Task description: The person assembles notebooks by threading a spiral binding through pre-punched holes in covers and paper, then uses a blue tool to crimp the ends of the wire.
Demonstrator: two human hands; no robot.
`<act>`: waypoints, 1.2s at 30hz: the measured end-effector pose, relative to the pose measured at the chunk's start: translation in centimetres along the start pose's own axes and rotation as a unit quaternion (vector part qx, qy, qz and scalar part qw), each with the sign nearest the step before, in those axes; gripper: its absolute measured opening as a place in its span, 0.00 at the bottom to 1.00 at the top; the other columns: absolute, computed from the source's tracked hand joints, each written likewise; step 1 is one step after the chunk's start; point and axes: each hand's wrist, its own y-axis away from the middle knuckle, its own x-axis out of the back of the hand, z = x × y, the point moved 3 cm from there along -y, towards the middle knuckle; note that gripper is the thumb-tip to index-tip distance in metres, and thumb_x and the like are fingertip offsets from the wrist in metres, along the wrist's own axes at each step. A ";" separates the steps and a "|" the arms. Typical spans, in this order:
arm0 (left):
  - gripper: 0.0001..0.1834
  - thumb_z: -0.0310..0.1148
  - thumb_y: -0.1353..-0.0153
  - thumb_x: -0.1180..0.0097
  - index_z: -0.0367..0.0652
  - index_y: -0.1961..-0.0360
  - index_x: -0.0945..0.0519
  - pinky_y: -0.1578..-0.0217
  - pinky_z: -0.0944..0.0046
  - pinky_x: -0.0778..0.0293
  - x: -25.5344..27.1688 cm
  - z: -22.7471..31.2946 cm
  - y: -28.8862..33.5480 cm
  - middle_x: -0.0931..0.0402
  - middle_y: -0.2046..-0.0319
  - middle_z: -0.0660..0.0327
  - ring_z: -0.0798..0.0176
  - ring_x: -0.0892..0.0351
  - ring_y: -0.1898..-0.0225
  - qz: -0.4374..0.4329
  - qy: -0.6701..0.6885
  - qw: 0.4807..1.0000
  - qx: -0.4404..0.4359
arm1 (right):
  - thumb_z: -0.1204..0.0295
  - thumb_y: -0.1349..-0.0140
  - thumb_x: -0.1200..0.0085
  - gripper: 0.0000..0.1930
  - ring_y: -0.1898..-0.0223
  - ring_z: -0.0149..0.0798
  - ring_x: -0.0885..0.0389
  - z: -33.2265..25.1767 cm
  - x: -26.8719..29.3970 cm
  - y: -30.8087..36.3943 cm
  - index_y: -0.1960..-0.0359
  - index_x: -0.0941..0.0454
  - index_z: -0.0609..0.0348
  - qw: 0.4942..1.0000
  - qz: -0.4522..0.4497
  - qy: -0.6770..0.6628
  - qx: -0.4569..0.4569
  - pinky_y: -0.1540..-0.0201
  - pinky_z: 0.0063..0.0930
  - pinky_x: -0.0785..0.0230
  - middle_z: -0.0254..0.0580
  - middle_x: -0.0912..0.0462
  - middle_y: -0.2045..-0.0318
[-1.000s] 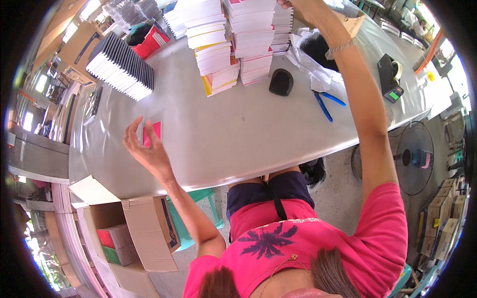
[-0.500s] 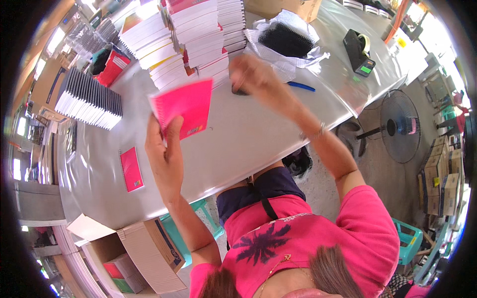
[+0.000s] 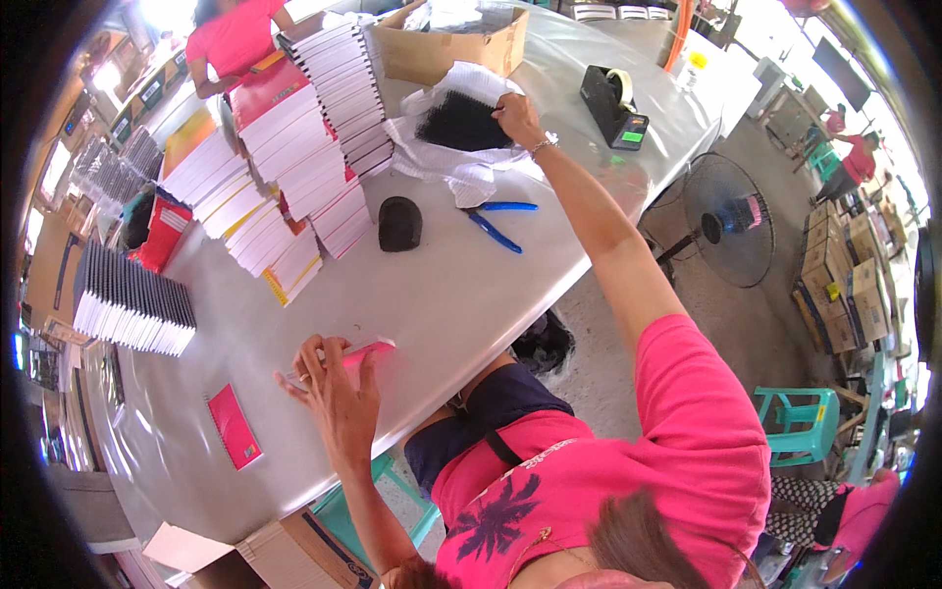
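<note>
My left hand (image 3: 339, 388) grips a pink notebook (image 3: 370, 351), tilted nearly edge-on just over the table's near side. Another pink notebook (image 3: 235, 427), spiral-bound, lies flat to the left of that hand. Stretched far forward, my right hand (image 3: 517, 120) has its fingers closed at the right edge of a black bundle (image 3: 461, 123) of thin, bristly pieces, perhaps binding coils. What it pinches is too small to make out. The bundle rests on crumpled white wrapping (image 3: 469, 175). Closer to me lie a dark rounded pad (image 3: 400, 225) and blue-handled pliers (image 3: 498, 224).
Tall notebook stacks (image 3: 285, 128) stand at the far left-centre, with a black-edged stack (image 3: 132, 299) farther left. Behind the wrapping is a cardboard box (image 3: 451, 49). A tape dispenser (image 3: 615, 108) sits right of it. A fan (image 3: 726, 221) stands beyond the table edge. Other people are farther off.
My right hand has gone forward and right to the black bundle, uncovering the pad and pliers. My left hand has lowered the pink notebook and turned it edge-on. The view has shifted.
</note>
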 end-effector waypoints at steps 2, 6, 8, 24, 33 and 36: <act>0.20 0.45 0.48 0.32 0.46 0.61 0.26 0.33 0.31 0.61 -0.3 0.4 0.0 0.36 0.52 0.62 0.51 0.37 0.41 0.027 0.015 0.999 0.029 | 0.66 0.49 0.34 0.07 0.60 0.54 0.16 -0.5 0.5 0.2 0.69 0.14 0.53 0.999 -0.011 0.031 -0.016 0.53 0.45 0.26 0.50 0.14 0.67; 0.26 0.53 0.53 0.29 0.45 0.63 0.24 0.33 0.31 0.59 -1.5 0.1 -0.1 0.35 0.52 0.63 0.51 0.37 0.41 0.077 0.020 0.996 0.033 | 0.66 0.46 0.36 0.08 0.52 0.48 0.18 -1.3 1.4 0.2 0.66 0.16 0.53 0.997 -0.037 0.054 -0.036 0.50 0.49 0.31 0.46 0.16 0.59; 0.26 0.52 0.56 0.27 0.46 0.65 0.23 0.33 0.32 0.58 -2.1 0.2 -0.1 0.35 0.52 0.63 0.51 0.37 0.42 0.107 0.021 0.994 0.033 | 0.66 0.44 0.38 0.08 0.50 0.48 0.20 -1.0 1.7 0.2 0.65 0.17 0.54 0.999 -0.030 0.036 -0.010 0.50 0.52 0.32 0.46 0.17 0.57; 0.20 0.47 0.58 0.30 0.49 0.71 0.25 0.41 0.39 0.48 -2.5 -0.4 -0.6 0.29 0.63 0.62 0.50 0.34 0.50 0.151 0.017 0.988 0.026 | 0.82 0.47 0.46 0.08 0.58 0.54 0.17 -3.1 0.3 -2.5 0.65 0.19 0.62 0.989 -0.044 0.044 0.133 0.54 0.42 0.24 0.53 0.17 0.63; 0.20 0.47 0.59 0.30 0.50 0.71 0.24 0.42 0.41 0.46 -2.6 0.5 -1.3 0.29 0.64 0.63 0.51 0.33 0.51 0.157 0.015 0.987 0.023 | 0.79 0.42 0.52 0.12 0.54 0.59 0.23 -8.5 6.0 1.3 0.55 0.24 0.62 0.978 0.062 -0.131 0.151 0.49 0.50 0.32 0.59 0.21 0.61; 0.19 0.46 0.60 0.30 0.50 0.71 0.24 0.42 0.40 0.46 -2.8 0.7 -1.5 0.28 0.64 0.63 0.51 0.32 0.51 0.153 0.026 0.988 0.020 | 0.73 0.32 0.55 0.12 0.50 0.54 0.26 -12.3 8.5 6.2 0.50 0.26 0.60 0.967 -0.099 -0.178 0.154 0.44 0.44 0.36 0.55 0.22 0.57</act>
